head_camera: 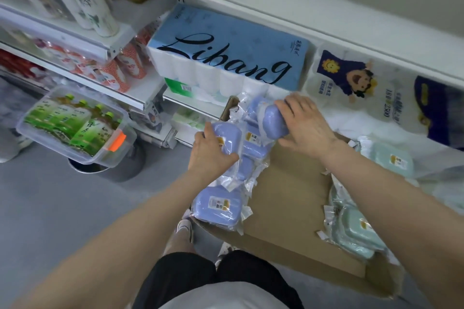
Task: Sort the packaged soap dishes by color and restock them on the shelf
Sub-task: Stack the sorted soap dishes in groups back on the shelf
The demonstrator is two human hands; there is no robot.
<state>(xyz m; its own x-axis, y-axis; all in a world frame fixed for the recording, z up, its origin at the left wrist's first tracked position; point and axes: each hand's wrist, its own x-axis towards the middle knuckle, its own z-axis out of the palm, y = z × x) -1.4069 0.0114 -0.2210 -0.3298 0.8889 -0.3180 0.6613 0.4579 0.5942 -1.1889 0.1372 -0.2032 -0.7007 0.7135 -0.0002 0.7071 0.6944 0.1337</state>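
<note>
Over the cardboard box, both hands gripping glossy, plastic-wrapped lilac soap dishes.

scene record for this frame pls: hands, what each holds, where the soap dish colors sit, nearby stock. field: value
left hand: grips a purple packaged soap dish
right hand: grips another purple soap dish
purple group: left side of cardboard box, one pack nearest the camera
green group: mint packs at box's right side, one on the shelf
shelf stock: blue Libang tissue pack
floor left: clear bin of green bottles
</note>
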